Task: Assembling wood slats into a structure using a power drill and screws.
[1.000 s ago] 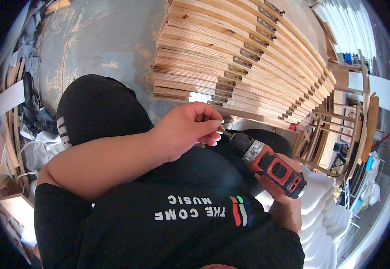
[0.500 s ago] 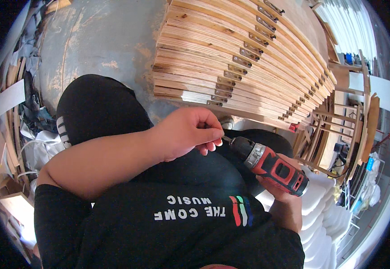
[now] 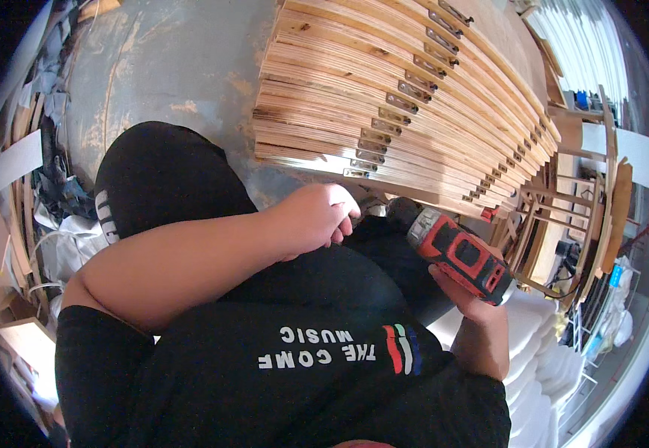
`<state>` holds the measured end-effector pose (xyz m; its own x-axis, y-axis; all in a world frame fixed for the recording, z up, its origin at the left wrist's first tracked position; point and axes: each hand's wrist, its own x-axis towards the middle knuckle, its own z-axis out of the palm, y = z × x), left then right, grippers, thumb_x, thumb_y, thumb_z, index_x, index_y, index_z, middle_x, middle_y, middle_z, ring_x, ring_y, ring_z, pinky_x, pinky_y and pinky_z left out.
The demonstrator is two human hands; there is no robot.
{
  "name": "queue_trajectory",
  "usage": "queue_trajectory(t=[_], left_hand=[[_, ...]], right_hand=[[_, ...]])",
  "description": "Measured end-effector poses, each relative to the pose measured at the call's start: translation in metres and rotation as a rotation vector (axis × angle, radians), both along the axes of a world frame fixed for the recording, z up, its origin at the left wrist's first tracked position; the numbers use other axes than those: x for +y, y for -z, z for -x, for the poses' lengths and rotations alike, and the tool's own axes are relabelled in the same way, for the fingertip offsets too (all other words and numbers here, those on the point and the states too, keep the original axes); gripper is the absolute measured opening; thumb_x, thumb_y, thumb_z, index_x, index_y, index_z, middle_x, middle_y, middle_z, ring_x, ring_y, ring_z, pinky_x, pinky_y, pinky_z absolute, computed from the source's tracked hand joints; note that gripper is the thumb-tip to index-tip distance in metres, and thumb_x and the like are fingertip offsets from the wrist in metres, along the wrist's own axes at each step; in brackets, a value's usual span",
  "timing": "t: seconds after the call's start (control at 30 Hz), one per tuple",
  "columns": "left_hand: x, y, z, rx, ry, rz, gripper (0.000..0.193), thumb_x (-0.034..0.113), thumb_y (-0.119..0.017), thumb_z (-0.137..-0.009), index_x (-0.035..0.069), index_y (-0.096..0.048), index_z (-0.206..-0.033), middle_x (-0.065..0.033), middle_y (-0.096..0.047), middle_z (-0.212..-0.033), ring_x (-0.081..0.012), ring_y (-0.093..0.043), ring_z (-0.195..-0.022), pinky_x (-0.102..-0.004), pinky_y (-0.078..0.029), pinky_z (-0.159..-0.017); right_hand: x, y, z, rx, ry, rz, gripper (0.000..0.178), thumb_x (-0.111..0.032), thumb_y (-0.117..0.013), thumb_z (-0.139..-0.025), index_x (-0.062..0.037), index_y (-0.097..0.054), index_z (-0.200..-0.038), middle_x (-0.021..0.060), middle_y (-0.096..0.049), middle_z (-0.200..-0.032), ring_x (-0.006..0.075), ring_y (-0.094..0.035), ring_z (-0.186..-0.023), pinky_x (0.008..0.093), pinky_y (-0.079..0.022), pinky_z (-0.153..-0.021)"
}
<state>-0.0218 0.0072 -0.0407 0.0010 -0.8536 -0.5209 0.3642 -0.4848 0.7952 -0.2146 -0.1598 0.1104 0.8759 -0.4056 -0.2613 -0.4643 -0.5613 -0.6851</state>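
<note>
A red and black cordless drill is held by its grip in my right hand, its chuck pointing up and left toward the wood. Curled closed over my lap, my left hand is a short way left of the chuck; whatever its fingers may hold is hidden. Beyond both hands stands a row of wooden boards packed side by side. Small metal brackets with slots sit along their edges in two slanting lines, and the nearest bracket lies just past my left hand.
Grey floor with worn patches spreads at the upper left. Scrap wood and dark cloth are heaped along the left side. A wooden frame stands at the right, with white foam-like sheets below it.
My left hand has come away from the drill's tip, moving slightly left, and its fingers have curled in. The drill has tilted and moved slightly up, toward the boards.
</note>
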Motion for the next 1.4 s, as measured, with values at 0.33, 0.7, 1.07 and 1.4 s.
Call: queue_trajectory(t=[0.33,0.7,1.07,1.4], left_hand=[[-0.002,0.004,0.002,-0.025,-0.135,-0.057,0.019,0.01,-0.039,-0.101,0.003,-0.048,-0.116,-0.0085,-0.063,-0.086,-0.0159,-0.059,-0.071,-0.0315,-0.051,-0.061],[-0.002,0.019,0.006,-0.11,-0.088,-0.019,0.021,0.01,-0.04,-0.102,0.004,-0.046,-0.121,-0.0098,-0.064,-0.086,-0.0172,-0.061,-0.072,-0.0326,-0.052,-0.061],[0.001,0.026,0.006,-0.325,-0.051,0.059,0.043,0.008,-0.039,-0.101,-0.001,-0.039,-0.143,-0.0122,-0.067,-0.087,-0.0207,-0.063,-0.074,-0.0352,-0.053,-0.068],[0.0,0.035,0.011,-0.397,-0.052,0.082,0.034,0.005,-0.041,-0.1,-0.002,-0.046,-0.133,-0.0128,-0.067,-0.085,-0.022,-0.064,-0.074,-0.0359,-0.053,-0.069]], right_hand=[[-0.001,0.008,-0.022,0.065,-0.026,-0.013,0.042,-0.001,-0.078,-0.073,0.001,-0.068,-0.114,0.0094,-0.073,-0.101,0.0157,-0.069,-0.091,0.0303,-0.054,-0.085],[-0.011,0.014,-0.034,0.099,-0.143,0.017,0.055,-0.003,-0.077,-0.069,0.0,-0.066,-0.122,0.0115,-0.072,-0.106,0.0186,-0.07,-0.097,0.0309,-0.052,-0.09],[0.0,-0.017,-0.069,0.262,-0.21,0.172,0.044,-0.001,-0.075,-0.07,-0.0015,-0.068,-0.114,0.0114,-0.072,-0.095,0.0213,-0.071,-0.087,0.0317,-0.054,-0.084],[0.001,-0.024,-0.085,0.357,-0.239,0.235,0.044,-0.004,-0.074,-0.068,-0.0019,-0.069,-0.112,0.0117,-0.072,-0.094,0.0225,-0.07,-0.085,0.0325,-0.054,-0.081]])
